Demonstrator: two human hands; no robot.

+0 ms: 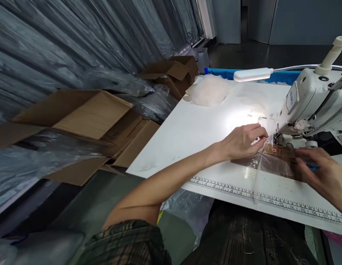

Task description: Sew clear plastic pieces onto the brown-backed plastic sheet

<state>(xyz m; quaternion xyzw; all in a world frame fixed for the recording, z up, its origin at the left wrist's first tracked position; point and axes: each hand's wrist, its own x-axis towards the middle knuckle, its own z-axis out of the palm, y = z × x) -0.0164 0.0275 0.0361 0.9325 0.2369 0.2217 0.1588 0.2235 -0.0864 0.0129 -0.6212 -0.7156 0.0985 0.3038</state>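
My left hand (244, 140) is beside the needle area of a white sewing machine (306, 103). Its thumb and fingers are pinched together on a thin, sheer white fabric (264, 139), partly hidden by the fingers. Small red marks show close by the presser foot (276, 138). A brown plate (281, 151) lies in front of the foot, with clear film (273, 165) spread over the tabletop below it. At the plate's right end is my right hand (323, 170), slightly blurred, thumb and fingers apart. A blue object (312, 167) shows between them, mostly covered; its kind is unclear.
A printed ruler (265, 198) runs along the front of the white table (187, 147). Fluffy pale sheer fabric (211, 90) is heaped at the back, near a white lamp (254, 74). Open cardboard boxes (90, 114) and plastic bags (157, 101) crowd the left side.
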